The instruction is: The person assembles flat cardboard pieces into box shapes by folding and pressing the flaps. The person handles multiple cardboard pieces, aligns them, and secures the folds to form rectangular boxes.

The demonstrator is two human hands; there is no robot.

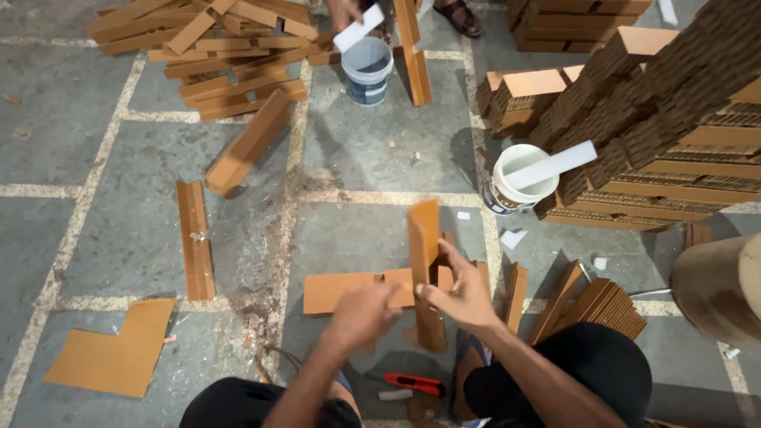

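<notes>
Between both hands' fingers (441, 255), upright cardboard strip (424, 238).

Workshop floor of grey concrete

The worn concrete floor (357, 150) carries pale painted grid lines (71, 230); cardboard strips (222, 55) heap at 11 o'clock, stacked corrugated cardboard (658, 119) rises at 2 o'clock, and two white buckets (366, 67) (515, 178) stand between.

Between the left hand (361, 315) and right hand (462, 297) stood a matt brown cardboard strip (425, 242), beyond them a smooth white plastic bucket (515, 178) on rough, stained concrete floor (365, 150), and below them a glossy red plastic cutter (415, 384).
</notes>
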